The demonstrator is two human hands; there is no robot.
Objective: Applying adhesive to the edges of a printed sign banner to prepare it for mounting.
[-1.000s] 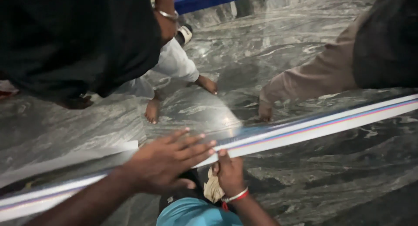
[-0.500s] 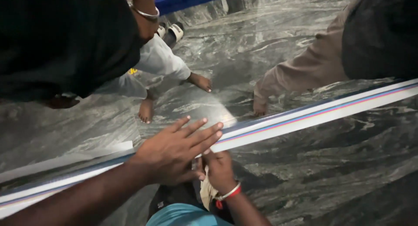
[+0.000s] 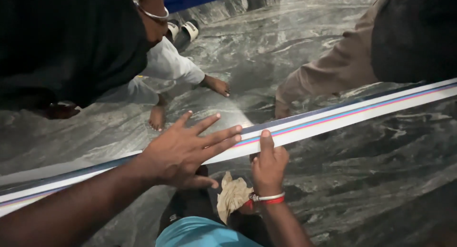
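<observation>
The left hand's (image 3: 183, 154) fingers (image 3: 216, 135) are spread wide and laid flat, their tips touching the long white strip with thin blue, pink and dark lines along its upper edge (image 3: 342, 116). The right hand (image 3: 269, 168) sits just beside it, fingers curled under the strip's near edge with the thumb (image 3: 265, 141) pressed upright against the white face, so it pinches the strip. That wrist carries a white and red bracelet (image 3: 267, 198).

The strip runs as a narrow, straight band from the lower left to the upper right of the view, across the grey, veined marble floor (image 3: 381, 180). Its face is smooth and glossy, mostly white.

Below the right hand lies a crumpled beige cloth (image 3: 232, 197), next to the person's teal garment (image 3: 200, 232).

Beyond the strip, another person's bare feet (image 3: 216, 85) rest on the floor, and a third person in a brown sleeve (image 3: 328, 70) sets a hand down by the strip's far edge.
</observation>
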